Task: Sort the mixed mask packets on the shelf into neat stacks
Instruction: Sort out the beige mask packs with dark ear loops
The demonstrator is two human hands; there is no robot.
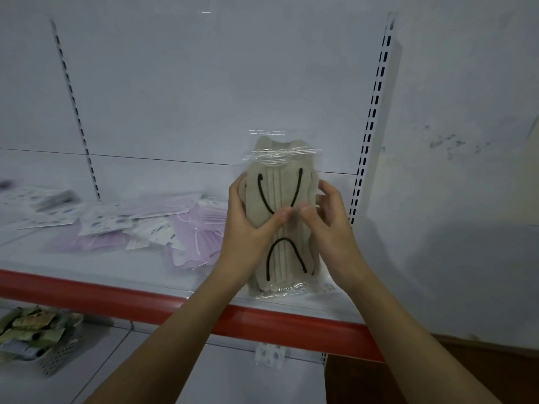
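Above the shelf (140, 275), my left hand (248, 225) and right hand (326, 220) gripped the beige mask packet (280, 193) upright. Sorting looked barely begun; next it needed laying flat, apart from the purple packets (198, 228).

I can read no text, label or number anywhere: the packets (281, 217) I see show no legible print.

bare shelf (122, 275) front strip, jumbled mask packets (151, 225) crowding the left
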